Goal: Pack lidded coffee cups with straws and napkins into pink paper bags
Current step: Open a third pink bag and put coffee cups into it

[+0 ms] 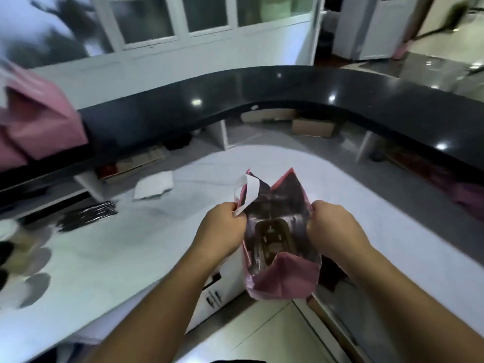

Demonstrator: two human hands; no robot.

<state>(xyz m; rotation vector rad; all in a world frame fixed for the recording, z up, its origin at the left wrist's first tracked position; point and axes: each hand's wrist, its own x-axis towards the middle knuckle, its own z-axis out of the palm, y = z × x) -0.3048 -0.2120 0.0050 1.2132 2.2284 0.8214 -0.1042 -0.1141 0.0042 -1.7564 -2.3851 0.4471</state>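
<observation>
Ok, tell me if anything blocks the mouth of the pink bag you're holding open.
Nothing visible blocks it. Left hand and right hand grip opposite edges of the pink bag; a dark, blurred shape already sits deep inside.

Both hands hold one open pink paper bag [284,280] above the white bench [104,258] edge. The left hand [222,229] pinches the bag's left rim together with a white paper strip [247,191]; the right hand [334,226] grips the right rim. Between the fingers [313,226], a brown lidded cup [273,242] sits inside. Black packets [89,214] lie well left of the fingers.
</observation>
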